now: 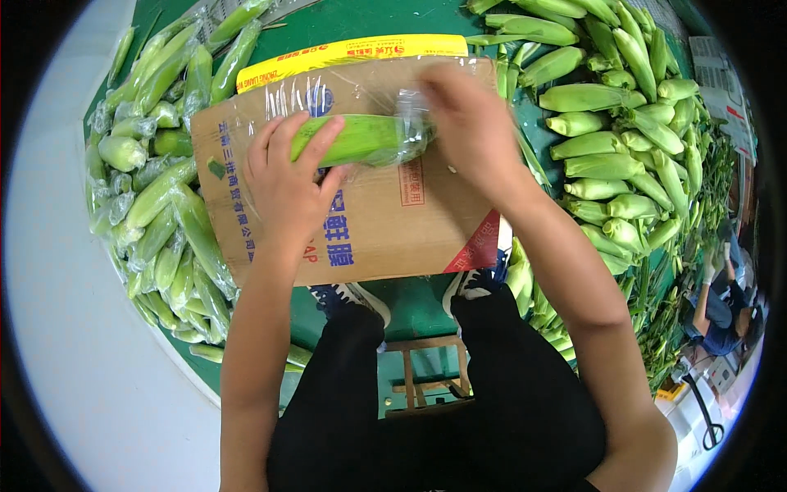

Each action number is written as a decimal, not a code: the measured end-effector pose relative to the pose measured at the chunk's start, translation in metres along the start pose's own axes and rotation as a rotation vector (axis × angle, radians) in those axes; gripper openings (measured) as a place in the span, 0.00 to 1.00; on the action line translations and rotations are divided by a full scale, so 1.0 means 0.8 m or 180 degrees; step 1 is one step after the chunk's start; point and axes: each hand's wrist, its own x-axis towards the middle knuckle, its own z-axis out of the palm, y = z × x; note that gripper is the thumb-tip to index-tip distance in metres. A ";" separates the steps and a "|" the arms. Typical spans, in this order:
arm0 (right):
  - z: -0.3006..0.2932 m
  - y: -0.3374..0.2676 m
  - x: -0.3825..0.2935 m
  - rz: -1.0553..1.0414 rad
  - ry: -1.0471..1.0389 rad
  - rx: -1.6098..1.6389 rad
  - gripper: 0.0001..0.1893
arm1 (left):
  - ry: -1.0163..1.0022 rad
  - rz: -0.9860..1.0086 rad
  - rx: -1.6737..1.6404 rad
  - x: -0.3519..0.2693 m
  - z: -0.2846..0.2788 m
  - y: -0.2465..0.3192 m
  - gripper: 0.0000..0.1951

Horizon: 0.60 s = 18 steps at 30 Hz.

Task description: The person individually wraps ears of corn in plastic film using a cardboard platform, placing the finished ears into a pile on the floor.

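A green ear of corn in its husk [363, 136] lies across a cardboard box [369, 221], with clear plastic film around its right end. The fingers of my left hand [292, 166] curl over the ear's left part and hold it. My right hand [470, 117], blurred, is just beyond the ear's right end; whether it grips any film is not clear. Clear film [283, 98] also stretches over the far part of the box. Along the box's far edge runs a yellow printed roll or carton [356, 50].
Film-wrapped corn [166, 135] is heaped at the left, beside a white wall [80, 246]. Husked ears without visible film [596, 147] are piled at the right, with loose leaves [664, 320] beyond. Another person [719, 313] sits at the far right. A wooden stool [424, 369] is between my legs.
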 end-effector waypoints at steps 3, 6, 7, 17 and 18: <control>0.055 -0.009 0.007 -0.0776 -0.0399 -0.0296 0.09 | -0.0004 -0.0088 -0.0104 -0.001 0.000 0.002 0.33; 0.053 -0.017 -0.015 -0.0591 -0.0407 0.0016 0.19 | 0.0066 -0.0150 -0.0198 0.000 -0.001 0.006 0.36; 0.051 -0.020 -0.019 -0.0745 -0.0241 0.0159 0.25 | 0.0040 -0.0225 -0.0144 -0.003 0.000 0.005 0.36; 0.053 -0.023 -0.018 -0.1294 -0.0768 -0.0978 0.38 | -0.0138 -0.0490 0.0079 -0.119 -0.036 -0.087 0.24; 0.050 -0.026 -0.016 -0.1345 -0.0786 -0.0977 0.38 | 0.0363 -0.0485 0.0152 -0.109 -0.030 -0.080 0.10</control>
